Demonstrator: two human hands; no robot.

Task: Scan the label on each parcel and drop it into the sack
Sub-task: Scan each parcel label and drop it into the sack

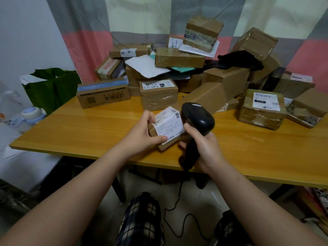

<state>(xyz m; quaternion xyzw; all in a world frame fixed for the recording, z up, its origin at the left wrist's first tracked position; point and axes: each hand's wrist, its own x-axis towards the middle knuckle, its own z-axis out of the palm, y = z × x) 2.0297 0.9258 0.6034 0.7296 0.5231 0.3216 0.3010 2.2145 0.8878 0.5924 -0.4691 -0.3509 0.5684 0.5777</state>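
Observation:
My left hand (pixel 142 132) grips a small brown parcel (pixel 167 126) above the wooden table (pixel 85 132), its white label with a barcode turned up. My right hand (pixel 200 144) holds a black barcode scanner (pixel 197 119) by its handle. The scanner's head sits just right of the label and touches the parcel's edge. A green sack (pixel 53 87) stands open beyond the table's left end.
Several taped cardboard parcels (pixel 158 93) and paper mailers lie heaped across the back of the table against a curtain. The scanner cable (pixel 175 206) trails down to the floor. A pale blue bottle (pixel 30 114) lies on white bedding at the left.

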